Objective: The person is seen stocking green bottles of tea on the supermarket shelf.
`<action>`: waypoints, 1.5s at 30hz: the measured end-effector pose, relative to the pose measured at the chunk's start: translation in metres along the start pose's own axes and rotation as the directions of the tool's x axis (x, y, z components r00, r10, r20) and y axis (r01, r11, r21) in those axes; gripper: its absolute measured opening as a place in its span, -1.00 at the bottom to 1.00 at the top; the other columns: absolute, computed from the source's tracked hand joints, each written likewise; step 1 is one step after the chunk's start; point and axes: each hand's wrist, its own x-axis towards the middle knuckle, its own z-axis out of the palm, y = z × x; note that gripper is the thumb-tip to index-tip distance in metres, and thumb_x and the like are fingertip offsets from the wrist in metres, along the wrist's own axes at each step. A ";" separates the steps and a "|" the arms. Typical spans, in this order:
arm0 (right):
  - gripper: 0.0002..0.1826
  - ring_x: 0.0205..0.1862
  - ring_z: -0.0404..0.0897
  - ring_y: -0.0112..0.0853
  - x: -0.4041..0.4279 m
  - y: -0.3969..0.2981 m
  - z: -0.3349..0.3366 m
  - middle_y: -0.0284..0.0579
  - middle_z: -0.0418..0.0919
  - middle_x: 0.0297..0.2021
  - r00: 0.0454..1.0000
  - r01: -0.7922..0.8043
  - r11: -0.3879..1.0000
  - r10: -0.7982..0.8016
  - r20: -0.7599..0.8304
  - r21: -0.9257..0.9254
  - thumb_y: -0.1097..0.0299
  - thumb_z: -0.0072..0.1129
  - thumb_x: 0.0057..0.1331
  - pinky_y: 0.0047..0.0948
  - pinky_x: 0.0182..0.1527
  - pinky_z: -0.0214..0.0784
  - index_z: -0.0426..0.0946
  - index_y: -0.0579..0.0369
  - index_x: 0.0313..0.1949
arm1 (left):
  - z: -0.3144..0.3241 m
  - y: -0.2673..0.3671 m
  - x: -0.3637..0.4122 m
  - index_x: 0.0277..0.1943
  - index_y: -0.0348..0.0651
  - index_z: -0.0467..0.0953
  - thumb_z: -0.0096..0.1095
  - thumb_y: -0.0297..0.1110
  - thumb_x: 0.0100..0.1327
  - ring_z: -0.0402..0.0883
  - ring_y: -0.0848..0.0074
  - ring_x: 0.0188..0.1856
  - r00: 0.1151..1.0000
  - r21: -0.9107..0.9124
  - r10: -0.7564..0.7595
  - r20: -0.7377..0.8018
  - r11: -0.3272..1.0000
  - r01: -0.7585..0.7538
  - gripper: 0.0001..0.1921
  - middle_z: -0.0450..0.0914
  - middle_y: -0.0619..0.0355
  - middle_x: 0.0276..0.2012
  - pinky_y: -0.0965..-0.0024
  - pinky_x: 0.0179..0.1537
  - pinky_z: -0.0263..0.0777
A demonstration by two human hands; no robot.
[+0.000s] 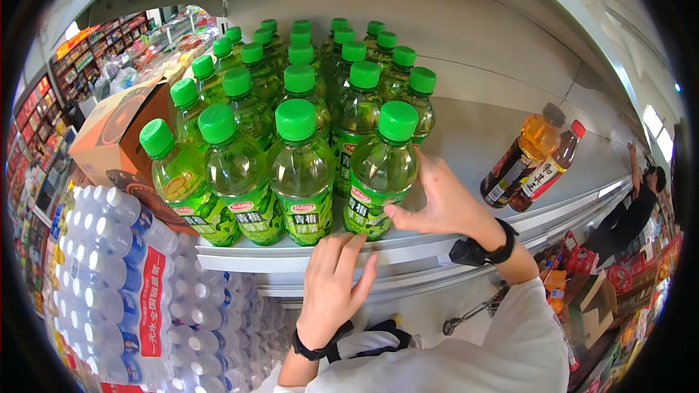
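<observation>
Several plastic bottles of green tea with green caps stand in rows on a white metal shelf. My right hand is around the right side of the front-right green tea bottle, its thumb against the label and its other fingers hidden behind the bottle. My left hand rests its fingertips at the shelf's front edge, near the base of that bottle and of the front green tea bottle beside it. The left hand holds nothing visible, and its thumb is apart from the fingers.
On the shelf's right stand an amber drink bottle with a dark cap and a red-capped dark drink bottle. A cardboard box is at the left, above stacked shrink-wrapped water bottles. A person in dark clothes is at the far right.
</observation>
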 end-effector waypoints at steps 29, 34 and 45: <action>-0.38 -0.02 0.64 -0.12 -0.006 -0.002 0.009 0.16 0.55 0.05 0.986 -0.166 0.943 0.150 0.077 0.290 0.28 0.30 0.31 -0.26 0.01 0.61 0.25 0.32 0.23 | 0.007 0.001 0.000 0.01 -0.27 0.51 0.35 -0.48 0.14 0.49 0.14 -0.11 0.996 0.053 0.047 0.072 0.997 -0.051 -0.64 0.52 -0.01 -0.12 0.16 -0.09 0.40; -0.39 -0.13 0.69 -0.10 -0.006 0.000 0.013 0.18 0.59 -0.04 0.991 -0.134 0.943 0.127 0.044 0.305 0.26 0.31 0.31 -0.28 -0.05 0.60 0.27 0.34 0.20 | 0.012 -0.004 -0.005 -0.06 -0.27 0.54 0.28 -0.56 0.14 0.48 0.13 -0.09 0.997 0.034 0.071 0.018 0.997 -0.072 -0.72 0.54 0.01 -0.12 0.19 -0.06 0.39; -0.30 -0.12 0.69 -0.05 -0.020 0.002 0.028 0.17 0.62 -0.06 0.984 -0.169 0.965 0.176 -0.017 0.201 0.28 0.38 0.24 -0.21 -0.04 0.58 0.23 0.29 0.24 | 0.015 -0.011 -0.014 -0.15 -0.24 0.56 0.28 -0.61 0.08 0.50 0.13 -0.07 0.994 0.113 0.094 -0.057 0.990 -0.087 -0.77 0.53 0.03 -0.10 0.15 -0.04 0.40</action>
